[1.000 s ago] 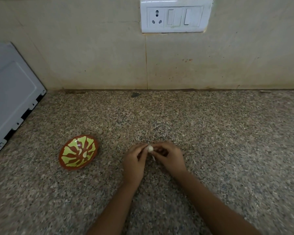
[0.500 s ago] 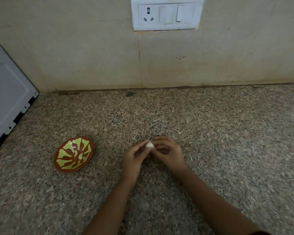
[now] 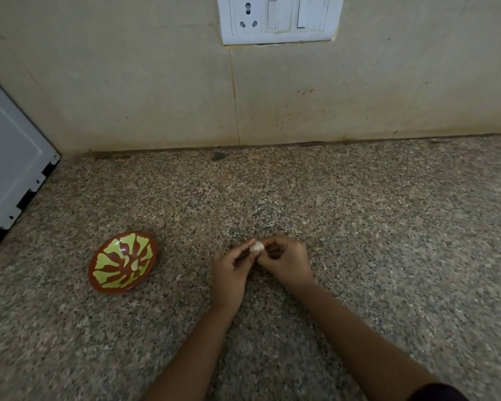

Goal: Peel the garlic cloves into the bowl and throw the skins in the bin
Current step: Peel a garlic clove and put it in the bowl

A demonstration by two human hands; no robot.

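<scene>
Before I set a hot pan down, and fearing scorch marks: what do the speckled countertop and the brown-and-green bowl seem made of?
Speckled brown countertop: likely granite, smooth-finished, from its dense mixed grains. Round brown bowl with yellow-green pattern: probably glazed ceramic, given the bright highlight inside, though glossy plastic is possible.

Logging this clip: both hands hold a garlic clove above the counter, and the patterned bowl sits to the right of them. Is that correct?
Not quite. The head view shows the bowl to the left of the hands, not the right. The left hand and right hand do hold the garlic clove above the counter.
</scene>
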